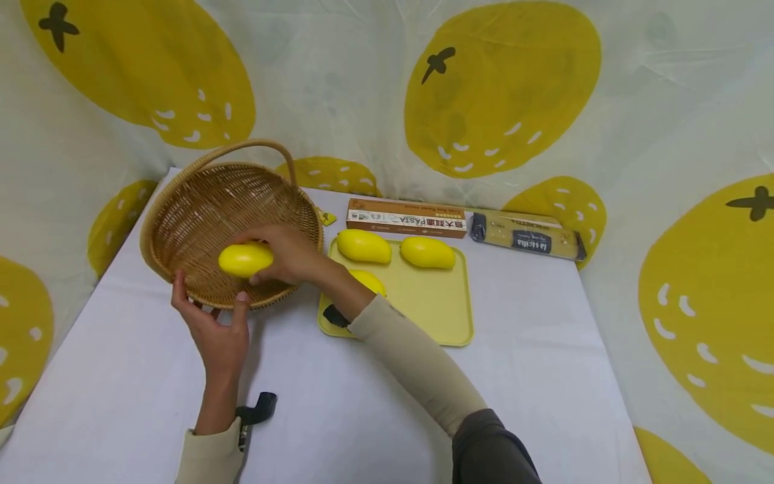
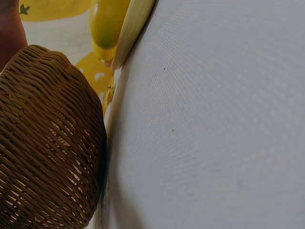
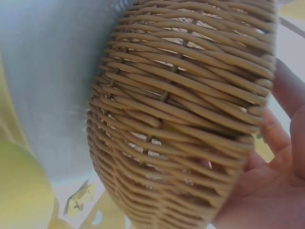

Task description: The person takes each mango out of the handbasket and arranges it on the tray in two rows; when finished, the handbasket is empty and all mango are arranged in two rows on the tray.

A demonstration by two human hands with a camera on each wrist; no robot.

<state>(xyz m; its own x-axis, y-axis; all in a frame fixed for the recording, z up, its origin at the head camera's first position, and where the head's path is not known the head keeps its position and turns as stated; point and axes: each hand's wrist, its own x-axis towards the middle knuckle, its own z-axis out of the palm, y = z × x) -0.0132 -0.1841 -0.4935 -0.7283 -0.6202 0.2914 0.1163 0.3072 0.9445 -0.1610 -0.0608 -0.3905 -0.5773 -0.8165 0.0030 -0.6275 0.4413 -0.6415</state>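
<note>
A wicker basket [image 1: 232, 195] with a hooped handle leans with its opening toward me at the left of the table. My left hand [image 1: 220, 336] holds its near rim, thumb and fingertips at the edge. The basket's woven side [image 2: 47, 143] fills much of the left wrist view. Inside the opening, my right hand [image 1: 287, 254] grips a yellow mango [image 1: 244, 259] from its right side. In the right wrist view the basket wall [image 3: 181, 114] partly covers that hand [image 3: 274, 191], and the mango is hidden there.
Right of the basket lies a yellow tray [image 1: 423, 302] with mangoes [image 1: 365, 247], one partly behind my right forearm. Behind it stand a pasta box [image 1: 405, 218] and a spaghetti packet [image 1: 526, 235]. A patterned cloth [image 1: 338, 81] hangs behind the table.
</note>
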